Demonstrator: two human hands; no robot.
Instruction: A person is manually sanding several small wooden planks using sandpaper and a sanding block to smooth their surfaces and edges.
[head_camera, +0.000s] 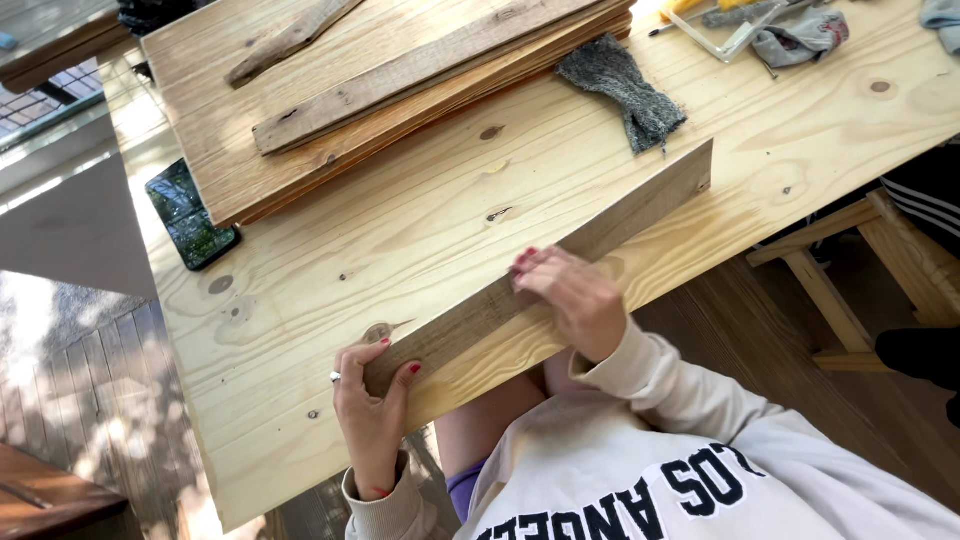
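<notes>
A long weathered wooden plank (620, 215) stands on its edge across the pale pine tabletop (400, 230), running from near my body up toward the right. My left hand (370, 405) grips the plank's near end, fingers wrapped over its top edge. My right hand (570, 295) rests on the plank's middle, fingers curled against its face. I wear a light sweatshirt with dark lettering.
A stack of wooden boards (350, 90) lies at the table's far left. A dark phone (190, 215) sits at the left edge. A grey wad of steel wool (625, 90) lies beyond the plank. Gloves and tools (770, 25) lie far right. Another person's leg (925, 200) shows at right.
</notes>
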